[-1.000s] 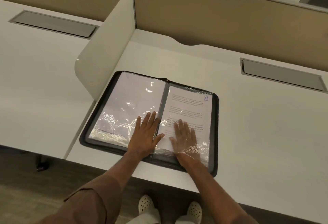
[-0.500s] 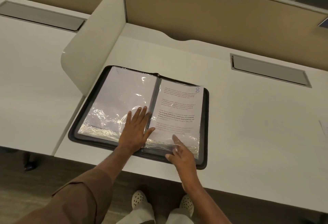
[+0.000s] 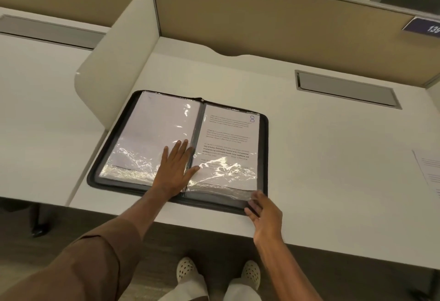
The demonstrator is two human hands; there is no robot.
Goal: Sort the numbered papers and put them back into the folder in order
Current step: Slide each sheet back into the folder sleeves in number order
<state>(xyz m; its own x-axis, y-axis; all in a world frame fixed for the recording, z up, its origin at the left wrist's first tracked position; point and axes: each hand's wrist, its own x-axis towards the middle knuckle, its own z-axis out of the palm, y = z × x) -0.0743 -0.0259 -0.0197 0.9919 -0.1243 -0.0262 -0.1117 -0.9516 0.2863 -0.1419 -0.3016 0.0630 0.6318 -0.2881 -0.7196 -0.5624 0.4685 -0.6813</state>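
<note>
- While the folder (image 3: 177,148) lies open flat at the centre of the frame on the white counter (image 3: 333,169), its right-hand clear sleeve shows the paper marked 8 (image 3: 229,143), with the handwritten blue "8" in the sheet's upper right corner.
- The printed text below it is too small to read, apart from a bold passage about halfway down that I cannot make out with certainty.
- The left hand (image 3: 177,166) lies with straight fingers flat on the lower part of the left page beside the spine, pressing it down and gripping nothing.
- The right hand (image 3: 263,209) is at the folder's lower right corner, its fingertips pinching the corner of the crinkled plastic sleeve (image 3: 226,169).
- The step in hand looks like paging through the sleeves, either to check the order or to reach the next pocket.
- The next move probably calls for lifting that sleeve corner cleanly and swinging it over the spine, with the left hand moving out of the way.
- At the right edge of the frame lies another printed sheet (image 3: 429,169), partly cut off.
- In the upper right, a dark plate (image 3: 422,25) on the partition reads "139", cut by the frame edge.
</note>
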